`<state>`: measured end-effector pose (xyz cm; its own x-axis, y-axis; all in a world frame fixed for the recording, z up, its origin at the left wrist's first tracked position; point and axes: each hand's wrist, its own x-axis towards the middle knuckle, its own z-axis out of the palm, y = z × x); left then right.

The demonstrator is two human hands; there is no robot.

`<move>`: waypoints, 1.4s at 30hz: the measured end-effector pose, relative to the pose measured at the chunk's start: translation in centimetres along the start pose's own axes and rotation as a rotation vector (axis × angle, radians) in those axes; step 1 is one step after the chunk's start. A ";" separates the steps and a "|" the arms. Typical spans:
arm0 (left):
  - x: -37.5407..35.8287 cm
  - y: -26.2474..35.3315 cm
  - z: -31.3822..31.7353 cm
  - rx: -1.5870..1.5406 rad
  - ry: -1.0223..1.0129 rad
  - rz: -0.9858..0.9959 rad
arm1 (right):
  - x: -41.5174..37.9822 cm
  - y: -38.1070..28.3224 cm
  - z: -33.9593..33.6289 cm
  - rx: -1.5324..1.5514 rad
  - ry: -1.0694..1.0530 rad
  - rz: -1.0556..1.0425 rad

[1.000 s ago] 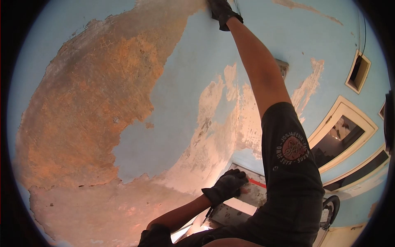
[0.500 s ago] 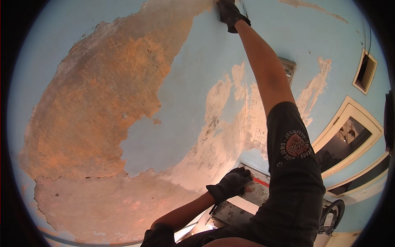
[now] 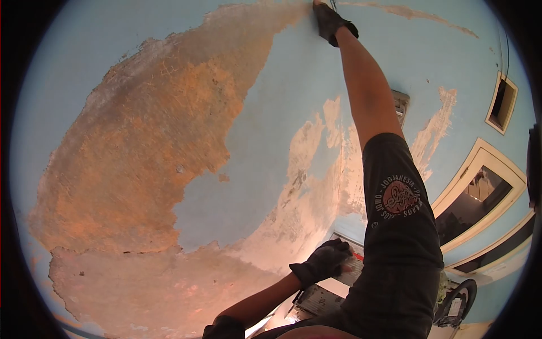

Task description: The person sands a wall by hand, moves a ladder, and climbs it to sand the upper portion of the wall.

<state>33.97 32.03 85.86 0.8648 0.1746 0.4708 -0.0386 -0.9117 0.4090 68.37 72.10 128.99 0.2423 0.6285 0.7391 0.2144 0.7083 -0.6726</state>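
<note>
My right arm stretches up high along the wall. My right hand (image 3: 332,24), in a dark glove, is at the top edge of the view against the light blue wall (image 3: 293,62). Its fingertips are mostly cut off, and a thin dark item (image 3: 333,5) shows beside them, too little to name. Low in the middle, my left hand (image 3: 324,261), also in a dark glove, is closed with its fingers curled. Whatever it may hold is hidden. A red strip (image 3: 357,256) shows just beyond its fingers.
A large patch of peeled paint (image 3: 158,152) spreads over the wall at left. On the right are a framed window (image 3: 480,192), a small vent opening (image 3: 501,103) and a black curved rim (image 3: 466,291). A grey box (image 3: 401,106) sits behind my right arm.
My right hand has shifted slightly right and up along the wall. My left hand appears a little lower and further right, as the whole view has shifted slightly.
</note>
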 end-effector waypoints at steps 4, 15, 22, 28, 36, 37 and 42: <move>0.3 1.2 -1.4 -0.275 -0.099 -0.167 | -3.0 0.6 2.9 -0.588 0.206 -0.447; 0.9 0.9 -1.8 -0.064 -0.069 -0.044 | 0.1 2.4 4.3 -0.588 0.220 -0.321; 0.9 0.7 -1.0 -0.060 -0.008 0.008 | -14.4 -7.5 11.8 -0.580 0.098 -0.826; 0.9 1.0 -1.2 -0.131 0.046 -0.003 | -6.6 -2.9 8.6 -0.587 0.156 -0.213; 0.5 0.9 -1.2 -0.157 -0.007 -0.076 | -16.3 -10.5 14.3 -0.643 0.172 -0.855; 0.7 0.9 -1.9 -0.069 -0.025 -0.027 | -13.9 -8.8 13.3 -0.620 0.190 -0.784; 0.3 1.3 -1.9 0.049 -0.029 -0.007 | -11.3 -8.2 12.3 -0.543 0.196 -0.399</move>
<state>33.27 31.55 88.01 0.8790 0.1705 0.4452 -0.0088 -0.9279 0.3727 52.26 63.12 126.63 0.2020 0.2483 0.9474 0.7524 0.5799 -0.3124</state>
